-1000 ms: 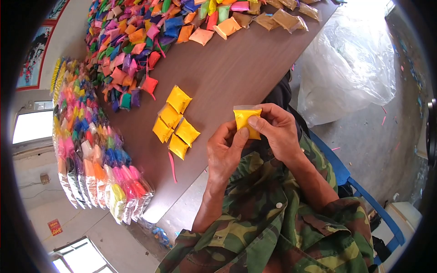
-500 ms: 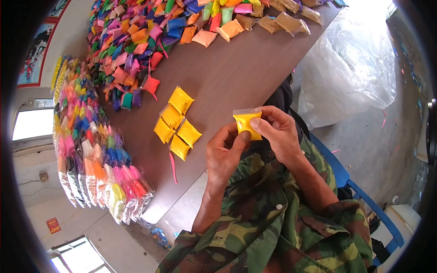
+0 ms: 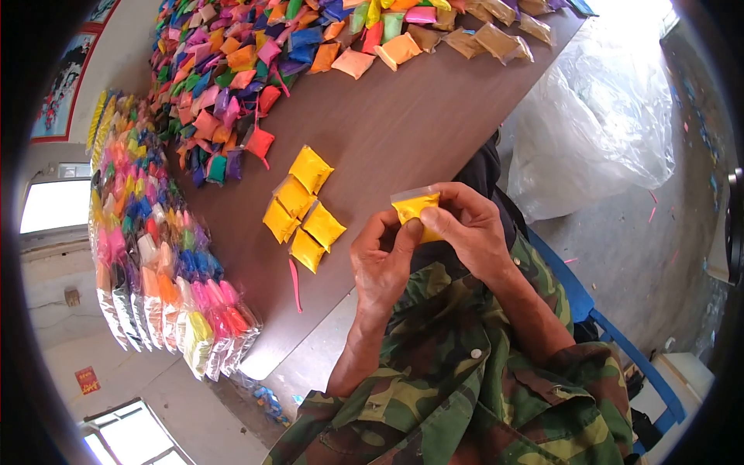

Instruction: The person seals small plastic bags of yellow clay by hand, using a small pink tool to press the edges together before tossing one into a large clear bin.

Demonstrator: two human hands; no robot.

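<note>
A small yellow packet (image 3: pixel 415 208) with a clear top strip is held up between my two hands, over my lap near the table edge. My left hand (image 3: pixel 381 260) pinches its lower left part between thumb and fingers. My right hand (image 3: pixel 469 229) grips its right side, thumb on the front face. To the left, several yellow packets (image 3: pixel 311 169) lie close together on the brown table (image 3: pixel 387 132). A thin pink strip (image 3: pixel 295 285) lies just below them.
A big heap of coloured packets (image 3: pixel 232 77) covers the table's far left. Stacked clear bags of coloured packets (image 3: pixel 155 248) stand along the left edge. A large clear plastic bag (image 3: pixel 589 132) is at the right, above a blue chair frame (image 3: pixel 612 333).
The held packet has tilted back and shifted slightly left, with both hands still on it. The packets on the table keep their arrangement.
</note>
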